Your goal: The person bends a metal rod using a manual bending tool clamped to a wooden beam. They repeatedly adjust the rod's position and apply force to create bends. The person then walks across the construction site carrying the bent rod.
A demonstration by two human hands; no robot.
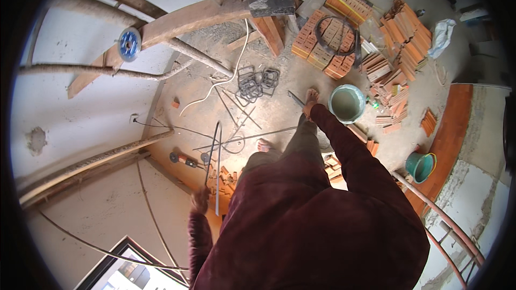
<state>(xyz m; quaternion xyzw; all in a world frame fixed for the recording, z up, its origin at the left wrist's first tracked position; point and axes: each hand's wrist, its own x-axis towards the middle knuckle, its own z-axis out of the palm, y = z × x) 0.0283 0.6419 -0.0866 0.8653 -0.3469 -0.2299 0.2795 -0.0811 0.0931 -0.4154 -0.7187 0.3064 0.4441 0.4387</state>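
Note:
My left hand (200, 200) is closed around a long thin steel rod (216, 153), bent into a narrow U, which points away from me over the dusty floor. My right arm, in a maroon sleeve, stretches forward. At its end my right hand (310, 101) grips a short dark metal bar (294, 98) just left of a pale green bucket (346, 103). A pile of bent steel stirrups (257, 82) lies on the floor beyond the rod, with several loose straight rods (242, 115) beside it. My foot (263, 145) shows below them.
Stacks of orange bricks (328, 43) with a wire coil (337, 35) stand at the back right. A teal bucket (420, 166) sits near a railing. An angle grinder (184, 159), a white cable (226, 78) and brick scraps (223, 178) lie on the floor. Wooden planks (188, 19) lean against the white wall.

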